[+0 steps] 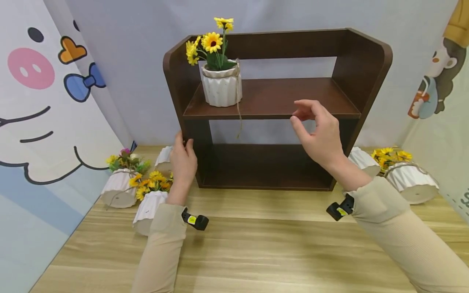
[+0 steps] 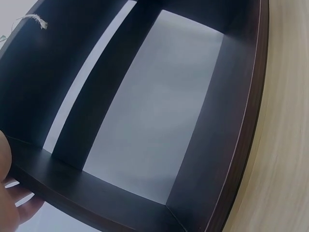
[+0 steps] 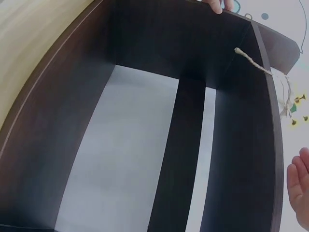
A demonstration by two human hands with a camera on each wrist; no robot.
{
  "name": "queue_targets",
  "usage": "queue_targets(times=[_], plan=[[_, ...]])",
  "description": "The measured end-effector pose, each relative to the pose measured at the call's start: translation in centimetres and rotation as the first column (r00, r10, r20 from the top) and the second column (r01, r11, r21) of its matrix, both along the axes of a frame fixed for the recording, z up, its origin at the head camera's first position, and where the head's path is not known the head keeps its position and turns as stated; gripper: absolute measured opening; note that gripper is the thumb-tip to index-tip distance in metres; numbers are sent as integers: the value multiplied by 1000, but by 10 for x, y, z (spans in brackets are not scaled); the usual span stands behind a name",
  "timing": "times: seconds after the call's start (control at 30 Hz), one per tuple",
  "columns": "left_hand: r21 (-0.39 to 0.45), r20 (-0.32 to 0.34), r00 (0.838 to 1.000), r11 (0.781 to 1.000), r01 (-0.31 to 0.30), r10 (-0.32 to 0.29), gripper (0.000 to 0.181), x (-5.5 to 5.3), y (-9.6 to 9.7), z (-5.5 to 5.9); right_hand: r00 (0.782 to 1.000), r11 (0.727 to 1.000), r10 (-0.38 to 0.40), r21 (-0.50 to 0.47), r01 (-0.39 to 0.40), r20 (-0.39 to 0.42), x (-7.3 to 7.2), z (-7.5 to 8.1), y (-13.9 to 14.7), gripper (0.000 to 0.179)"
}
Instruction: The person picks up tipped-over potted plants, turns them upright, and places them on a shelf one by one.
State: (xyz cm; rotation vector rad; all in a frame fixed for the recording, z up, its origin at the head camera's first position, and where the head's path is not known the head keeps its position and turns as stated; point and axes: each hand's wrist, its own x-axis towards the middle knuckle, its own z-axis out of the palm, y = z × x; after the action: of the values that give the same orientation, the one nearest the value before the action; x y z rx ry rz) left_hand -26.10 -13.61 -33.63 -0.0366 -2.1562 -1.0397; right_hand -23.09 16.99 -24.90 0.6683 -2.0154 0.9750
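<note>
A dark brown two-tier shelf stands upright on the wooden table. My left hand grips its left side panel, the thumb at the front edge and the fingers on the outer side. On the left of the upper tier sits a white fluted flowerpot with yellow sunflowers and a twine string dangling over the board's edge. My right hand hovers in front of the shelf's right half, its fingers loosely curved apart from the thumb, holding nothing.
Left of the shelf, flowerpots lie tipped over, among them one with mixed flowers and one with yellow flowers. To the right lie another yellow-flowered pot and a partly hidden white pot. A printed curtain hangs at the left.
</note>
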Motion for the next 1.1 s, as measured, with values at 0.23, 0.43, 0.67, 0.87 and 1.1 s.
queue_targets(times=[0.23, 0.43, 0.67, 0.87, 1.1], plan=[[-23, 1, 1000, 999, -26, 26, 32, -1, 1, 1, 998, 999, -40, 2, 40, -54, 9, -10, 19, 18], [-34, -23, 999, 998, -45, 45, 31, -2, 2, 0, 997, 998, -61, 24, 63, -51, 13, -18, 36, 13], [-25, -30, 998, 999, -47, 46, 35, 0, 3, -5, 991, 987, -126, 91, 129, -34, 20, -33, 60, 9], [-37, -12, 998, 997, -65, 64, 34, -1, 3, -4, 983, 976, -182, 118, 183, -19, 30, -46, 82, 8], [-53, 2, 997, 996, -75, 76, 29, -1, 3, -3, 959, 945, -282, 181, 274, 16, 38, -55, 109, 10]])
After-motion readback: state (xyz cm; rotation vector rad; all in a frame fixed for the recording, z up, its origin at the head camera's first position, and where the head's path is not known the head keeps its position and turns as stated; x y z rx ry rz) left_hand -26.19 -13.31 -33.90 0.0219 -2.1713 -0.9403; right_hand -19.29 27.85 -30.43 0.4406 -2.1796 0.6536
